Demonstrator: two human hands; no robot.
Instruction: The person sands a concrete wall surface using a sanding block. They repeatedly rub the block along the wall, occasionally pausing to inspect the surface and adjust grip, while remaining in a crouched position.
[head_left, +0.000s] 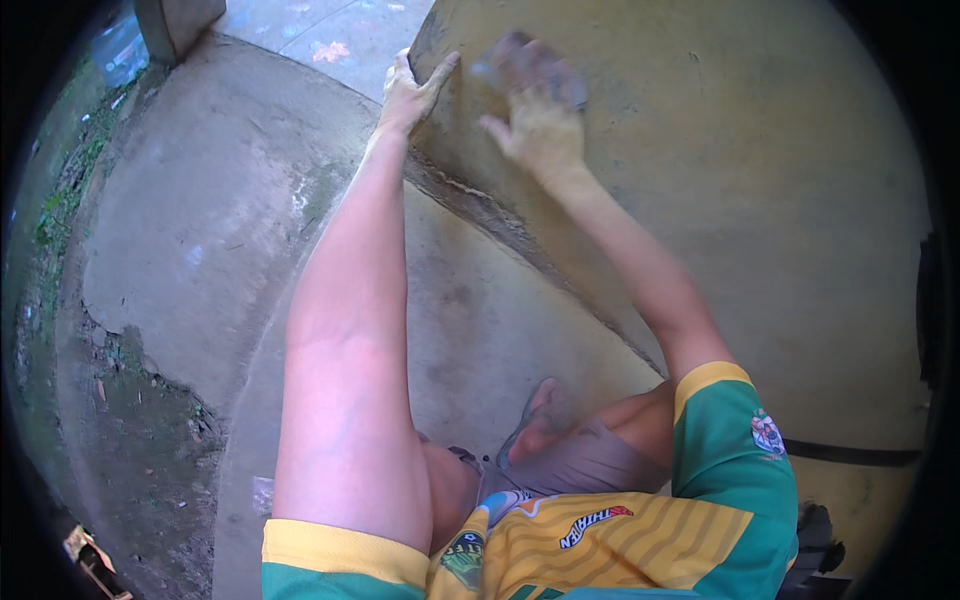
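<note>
My left hand (411, 94) grips the vertical corner of a yellowish plastered wall (720, 165), its thumb on the wall face and its fingers at the other side. To its right, my right hand (546, 135) is pressed toward the wall face with fingers spread, blurred by motion. Under those fingers is a flat greyish sheet or pad (576, 91); the blur hides whether it is abrasive paper or cloth. Along the wall's foot the plaster edge (487, 206) looks chipped and dark.
Concrete floor (480, 300) runs below the wall, with my sandalled foot (536, 420) on it. At left, broken concrete borders a strip of soil and plants (56, 210). A pillar (176, 30) stands at the upper left. A dark strap-like thing (855, 453) lies at right.
</note>
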